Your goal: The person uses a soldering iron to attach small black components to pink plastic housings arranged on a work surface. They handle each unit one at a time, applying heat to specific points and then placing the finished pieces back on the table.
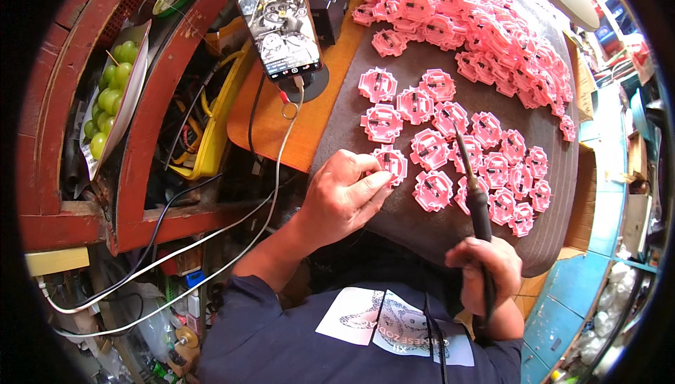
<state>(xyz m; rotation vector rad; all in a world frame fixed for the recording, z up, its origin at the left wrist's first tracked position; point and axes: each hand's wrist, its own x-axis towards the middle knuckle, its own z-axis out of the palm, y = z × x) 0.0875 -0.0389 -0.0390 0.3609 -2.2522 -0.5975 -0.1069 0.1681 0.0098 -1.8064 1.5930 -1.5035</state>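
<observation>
My left hand (342, 194) has its thumb and fingers closed at the edge of a pink plastic part (395, 161) lying on the dark padded surface (344, 131). Whether something small is also pinched there is hidden by the fingers. In my right hand (500, 263) is a soldering iron (479, 214) with a dark handle, held upright like a pen. Its thin metal tip reaches over the loose pink parts, near one pink part (450, 118) in the middle of the group. Several similar parts, each with a small black piece at its centre, lie spread around it.
A large heap of pink parts (485, 33) fills the far right. A phone (278, 22) stands on a holder at far left, with a white cable (275, 194) running down beside my left arm. Green grapes (110, 99) and a yellow container (214, 131) sit in the red wooden frame (137, 166).
</observation>
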